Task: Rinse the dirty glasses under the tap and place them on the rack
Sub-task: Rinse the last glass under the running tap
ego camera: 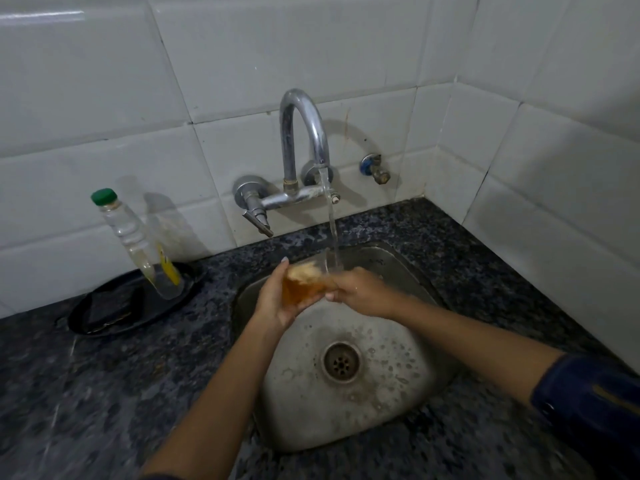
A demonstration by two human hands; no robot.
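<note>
A clear glass (304, 284) with brownish liquid and foam inside is held over the steel sink (398, 375), tilted under the running tap (304, 133). Water streams from the spout onto the glass's rim. My left hand (273, 299) cups the glass from the left and below, fingers curled round it. From the right, my right hand (360, 289) grips the same glass at its upper part. Motion blur smears the glass. No rack is in view.
A black oval tray (104, 317) on the dark granite counter (104, 393) at the left holds a dark scrub pad and a clear bottle with a green cap (135, 237). White tiled walls close the back and right. A small valve (375, 168) sticks out beside the tap.
</note>
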